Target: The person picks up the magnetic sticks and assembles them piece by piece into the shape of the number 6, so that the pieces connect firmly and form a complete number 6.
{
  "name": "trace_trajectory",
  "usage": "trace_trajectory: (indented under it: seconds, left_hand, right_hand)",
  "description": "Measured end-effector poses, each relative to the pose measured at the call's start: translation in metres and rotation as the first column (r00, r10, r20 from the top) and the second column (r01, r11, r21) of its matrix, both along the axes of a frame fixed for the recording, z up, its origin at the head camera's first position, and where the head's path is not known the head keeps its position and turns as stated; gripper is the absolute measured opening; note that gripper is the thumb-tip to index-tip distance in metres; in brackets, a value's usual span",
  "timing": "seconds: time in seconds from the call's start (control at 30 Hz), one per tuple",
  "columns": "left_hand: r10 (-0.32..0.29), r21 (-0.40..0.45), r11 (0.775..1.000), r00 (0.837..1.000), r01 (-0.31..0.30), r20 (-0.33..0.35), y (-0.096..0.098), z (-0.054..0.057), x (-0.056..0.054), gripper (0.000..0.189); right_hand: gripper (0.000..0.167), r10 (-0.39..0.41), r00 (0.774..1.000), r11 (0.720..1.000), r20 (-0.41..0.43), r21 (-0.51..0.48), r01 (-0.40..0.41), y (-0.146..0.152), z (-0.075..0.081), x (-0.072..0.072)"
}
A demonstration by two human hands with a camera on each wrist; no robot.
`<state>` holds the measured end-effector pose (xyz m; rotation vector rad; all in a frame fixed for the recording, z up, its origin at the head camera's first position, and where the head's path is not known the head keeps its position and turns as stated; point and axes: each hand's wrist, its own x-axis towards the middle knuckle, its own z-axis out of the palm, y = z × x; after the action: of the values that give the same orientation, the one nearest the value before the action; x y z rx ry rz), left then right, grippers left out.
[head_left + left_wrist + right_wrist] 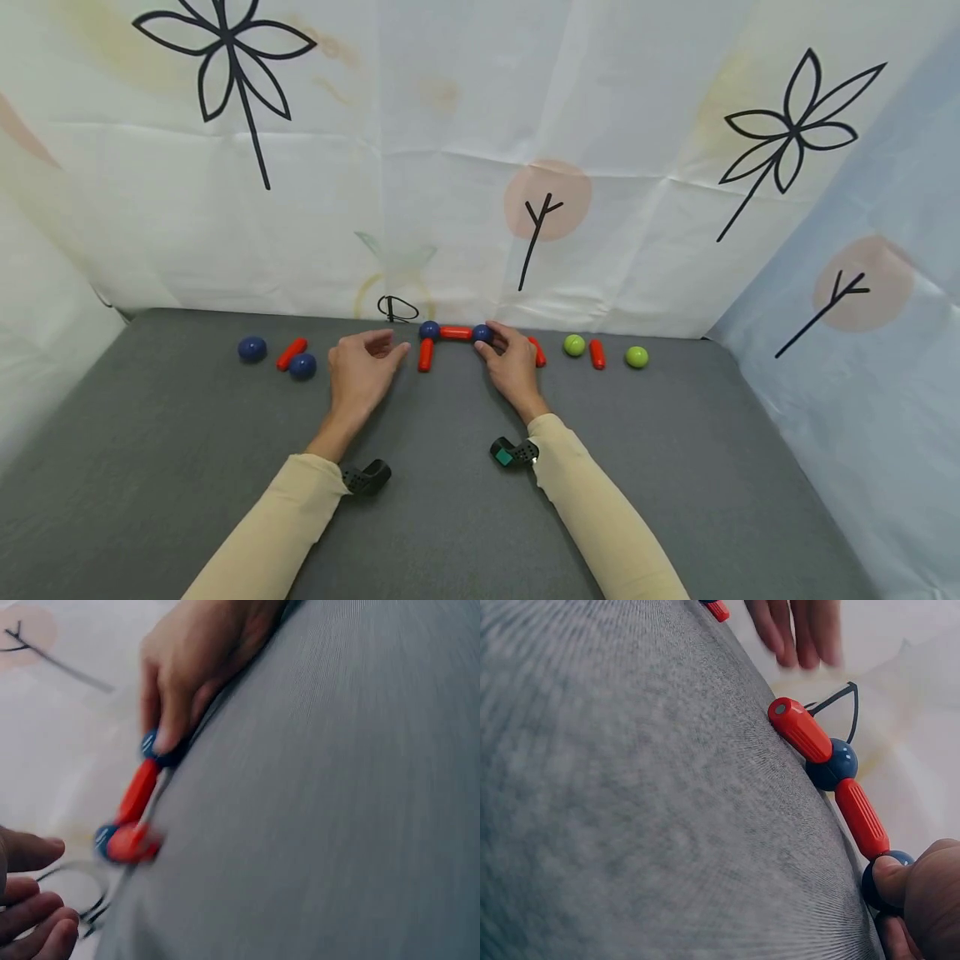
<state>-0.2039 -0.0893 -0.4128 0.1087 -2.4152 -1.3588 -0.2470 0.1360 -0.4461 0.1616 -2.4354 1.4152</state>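
Near the back of the grey table, my right hand [513, 367] pinches a blue ball [482, 333] between thumb and fingers. This ball touches one end of a red rod [456, 333]; at the rod's other end sits a second blue ball [429, 331]. From that second ball another red rod [426, 356] points toward me, its grey end face visible in the right wrist view. My left hand [358, 375] hovers just left of this joined piece, fingers apart and holding nothing. In the left wrist view the joined piece is blurred.
To the left lie two loose blue balls [252, 349] and a red rod [292, 354]. Right of my right hand are a partly hidden red rod [537, 352], a green ball [574, 345], a red rod [597, 354] and another green ball [637, 357]. A patterned white cloth [465, 242] hangs behind.
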Motion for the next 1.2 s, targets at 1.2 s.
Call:
trace_trajectory:
  seconds: [1.2]
  left_hand:
    - [-0.282,-0.096,0.954,0.959,0.283,0.024,0.004,-0.019,0.009,0.038]
  right_hand:
    - [0.040,-0.009,1.000,0.999,0.001,0.053,0.009,-0.003,-0.001,-0.001]
